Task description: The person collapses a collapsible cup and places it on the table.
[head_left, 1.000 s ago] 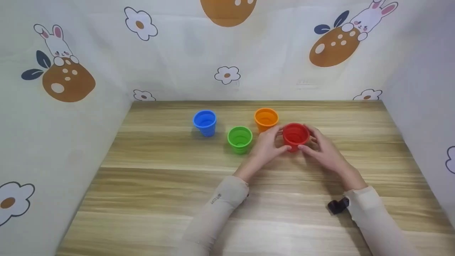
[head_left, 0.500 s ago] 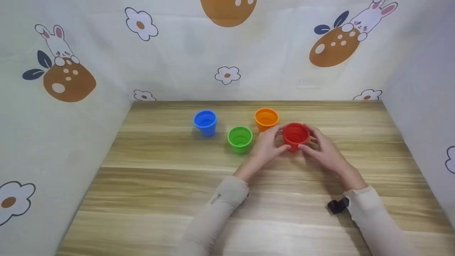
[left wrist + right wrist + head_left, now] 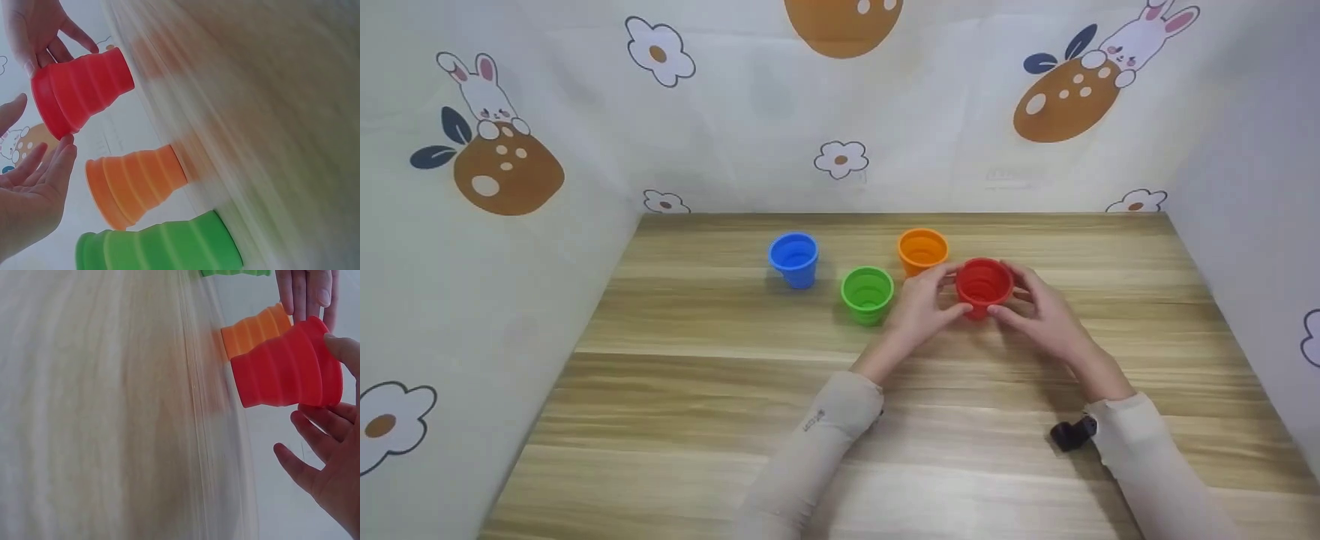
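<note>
Both hands hold a red ribbed cup (image 3: pixel 984 289), upright with its mouth up, at the right of the cup group. My left hand (image 3: pixel 922 304) is at its left side, fingertips right at the rim and thumb toward the front. Around the right side curves my right hand (image 3: pixel 1046 315); in the right wrist view its thumb lies at the rim and fingers (image 3: pixel 326 424) support it from the other side. The red cup's base (image 3: pixel 126 70) is close over the table. An orange cup (image 3: pixel 922 251) stands behind my left hand, partly hidden by it. A green cup (image 3: pixel 867 295) stands left of that hand.
Farther left stands a blue cup (image 3: pixel 794 259). The wood-grain table (image 3: pixel 697 420) meets a patterned back wall (image 3: pixel 750 135) and side walls. A black device (image 3: pixel 1072 433) sits at the right sleeve's cuff.
Almost nothing differs: both hands stay around the red cup and the other cups stand where they were. The head view has shifted very slightly.
</note>
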Demonstrator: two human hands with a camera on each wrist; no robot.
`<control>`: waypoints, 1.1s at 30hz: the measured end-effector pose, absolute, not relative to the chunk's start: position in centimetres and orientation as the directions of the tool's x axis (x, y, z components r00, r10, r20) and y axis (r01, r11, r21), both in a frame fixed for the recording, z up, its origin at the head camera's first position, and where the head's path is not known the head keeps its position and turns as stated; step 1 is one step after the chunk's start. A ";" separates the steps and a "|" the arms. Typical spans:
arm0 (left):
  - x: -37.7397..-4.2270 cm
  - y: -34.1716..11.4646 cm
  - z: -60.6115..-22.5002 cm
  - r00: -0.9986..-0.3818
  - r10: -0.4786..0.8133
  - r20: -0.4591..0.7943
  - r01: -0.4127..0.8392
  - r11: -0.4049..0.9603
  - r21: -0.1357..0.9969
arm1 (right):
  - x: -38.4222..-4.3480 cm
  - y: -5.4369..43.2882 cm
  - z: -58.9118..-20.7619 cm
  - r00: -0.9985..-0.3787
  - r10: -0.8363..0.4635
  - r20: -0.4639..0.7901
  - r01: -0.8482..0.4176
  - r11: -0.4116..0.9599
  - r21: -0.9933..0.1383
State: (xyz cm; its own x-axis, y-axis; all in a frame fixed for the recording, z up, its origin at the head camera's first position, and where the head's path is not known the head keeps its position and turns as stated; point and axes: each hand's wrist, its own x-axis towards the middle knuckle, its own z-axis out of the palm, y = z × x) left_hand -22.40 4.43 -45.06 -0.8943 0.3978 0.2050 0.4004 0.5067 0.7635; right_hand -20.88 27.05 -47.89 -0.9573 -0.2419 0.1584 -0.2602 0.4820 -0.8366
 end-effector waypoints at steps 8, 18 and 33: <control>-22.3 4.2 -44.7 -0.903 0.378 0.205 0.386 0.501 0.775 | -20.1 26.2 -46.3 -0.961 -0.231 0.155 -0.247 0.448 -0.859; -22.2 3.9 -44.5 -0.895 0.376 0.239 0.405 0.463 0.789 | -20.1 26.0 -46.2 -0.957 -0.220 0.187 -0.268 0.439 -0.858; -22.0 3.4 -44.0 -0.906 0.359 0.222 0.373 0.432 0.821 | -20.6 26.0 -46.8 -0.952 -0.212 0.218 -0.288 0.395 -0.872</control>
